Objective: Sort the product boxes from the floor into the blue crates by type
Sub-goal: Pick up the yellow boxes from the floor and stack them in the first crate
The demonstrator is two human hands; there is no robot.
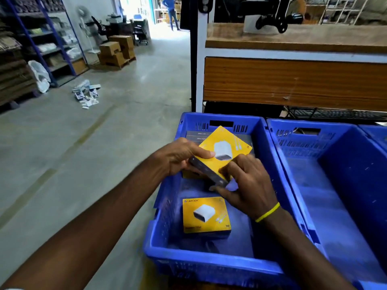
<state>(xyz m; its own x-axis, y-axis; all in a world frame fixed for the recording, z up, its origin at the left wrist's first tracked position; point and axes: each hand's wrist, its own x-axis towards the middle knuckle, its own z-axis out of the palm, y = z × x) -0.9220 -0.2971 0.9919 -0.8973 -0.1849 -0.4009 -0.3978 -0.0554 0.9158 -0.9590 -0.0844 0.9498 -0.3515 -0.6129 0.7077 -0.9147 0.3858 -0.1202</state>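
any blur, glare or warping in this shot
Head view: right hand fingers smeared by motion blur, doorway at the back blown out white, wide-angle lens bows the white post, printed yellow charger box lying in the blue plastic crate stays sharp.

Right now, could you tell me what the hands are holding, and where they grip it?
Both hold one yellow charger box: left hand at its left corner, right hand at its near edge.

One box point(206, 215) lies in the left crate point(167, 245), right crate point(343, 185) beside it.

Grey concrete floor point(125, 122); blue shelving point(41, 38)
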